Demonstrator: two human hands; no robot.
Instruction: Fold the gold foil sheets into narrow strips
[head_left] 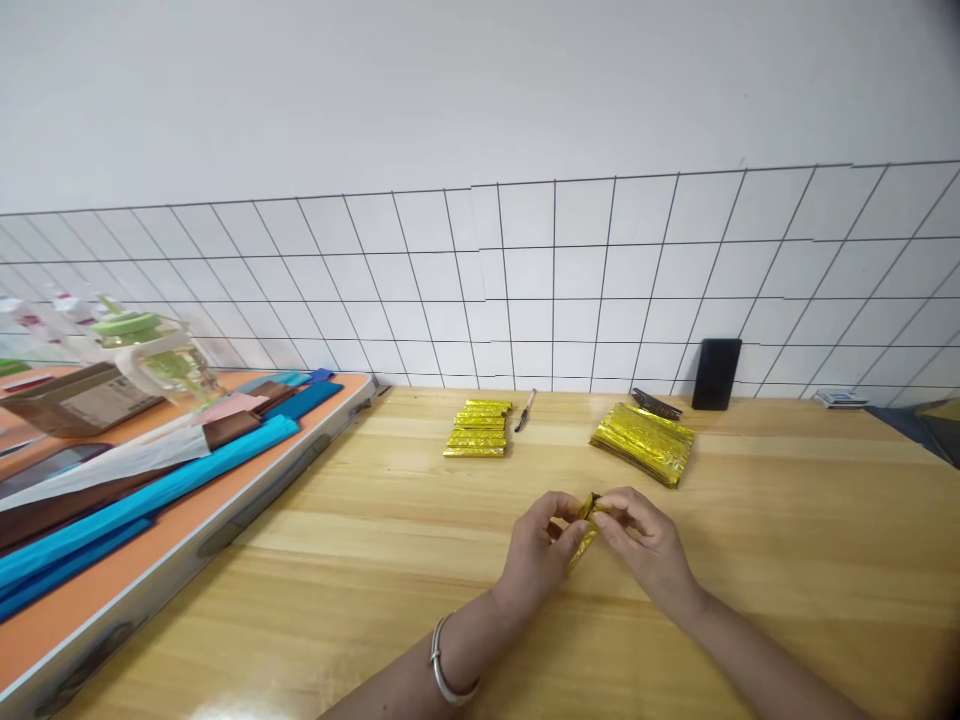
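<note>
Between the fingertips of both hands is a small piece of shiny gold foil (pixel 585 545), partly covered by the fingers. My left hand (pixel 538 550) pinches it from the left, a silver bangle on that wrist. From the right, my right hand (pixel 651 548) pinches its upper end. Just beyond the hands lies a thick stack of gold foil sheets (pixel 645 440). Farther left, several narrow gold foil strips (pixel 478 430) lie in a row, with a pen (pixel 525 411) beside them.
A black slab-like object (pixel 717 374) leans against the tiled wall, near a dark stapler-like tool (pixel 655 403). At left, an orange-topped table (pixel 112 590) carries rolls of coloured paper (pixel 225 447), a cardboard box (pixel 82 400) and a green-lidded bottle (pixel 154 350). Small cards (pixel 840 399) lie back right.
</note>
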